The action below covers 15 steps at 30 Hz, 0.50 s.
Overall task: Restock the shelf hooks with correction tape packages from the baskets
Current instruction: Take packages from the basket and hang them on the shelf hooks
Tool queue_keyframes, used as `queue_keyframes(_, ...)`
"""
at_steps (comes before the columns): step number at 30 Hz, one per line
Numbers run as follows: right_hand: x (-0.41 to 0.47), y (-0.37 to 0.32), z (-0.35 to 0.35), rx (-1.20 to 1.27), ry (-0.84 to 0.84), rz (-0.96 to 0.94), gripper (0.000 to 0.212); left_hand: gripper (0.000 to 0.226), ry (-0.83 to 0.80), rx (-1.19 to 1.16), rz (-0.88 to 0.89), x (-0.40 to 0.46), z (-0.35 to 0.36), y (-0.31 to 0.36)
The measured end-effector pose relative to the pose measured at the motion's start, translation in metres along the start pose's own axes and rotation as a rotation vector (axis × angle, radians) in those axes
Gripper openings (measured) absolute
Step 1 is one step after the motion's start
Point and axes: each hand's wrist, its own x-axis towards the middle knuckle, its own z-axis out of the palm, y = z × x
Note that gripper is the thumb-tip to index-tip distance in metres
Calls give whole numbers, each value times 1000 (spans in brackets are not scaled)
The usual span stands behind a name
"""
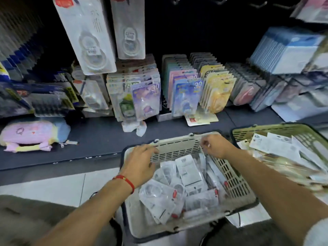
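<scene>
Beige plastic basket (177, 148) sits low in the middle of the head view, slotted walls, full of clear correction tape packages (190, 172) lying every which way, some face down with barcodes showing. Left hand (140, 164) is over the basket's 10 o'clock corner, palm down, fingers spread and relaxed, tips on or just above the far rim, not gripping anything as far as I can see. Red string bracelet (125, 181) on that wrist. Right hand (215, 145) is at the far rim around 1 o'clock, fingers curled in, maybe hooked on the rim or pinching something small; honestly can't tell which, it's blurry.

At 3 o'clock from that basket there's a green basket (276, 130), also stuffed with packages, just beside the first one. Up at 12 o'clock two big clear correction tape packs (88, 36) hang from shelf hooks, tilted. Below them the dark shelf (88, 139) holds rows of colourful carded tapes (147, 96) standing upright. Over at 9 o'clock a pink plush toy (30, 135) lies on the shelf. White crumpled wrapper (136, 126) sits near the middle, just in front of the rows.
</scene>
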Motion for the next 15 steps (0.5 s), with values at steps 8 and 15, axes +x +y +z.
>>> queue_keyframes(8,-7,22,89,111,-103,124,52,42,-181,-126,-204,-26,87,-4)
queue_keyframes(15,-18,25,82,181,134,184,16,40,-132,-244,-223,-11,93,12)
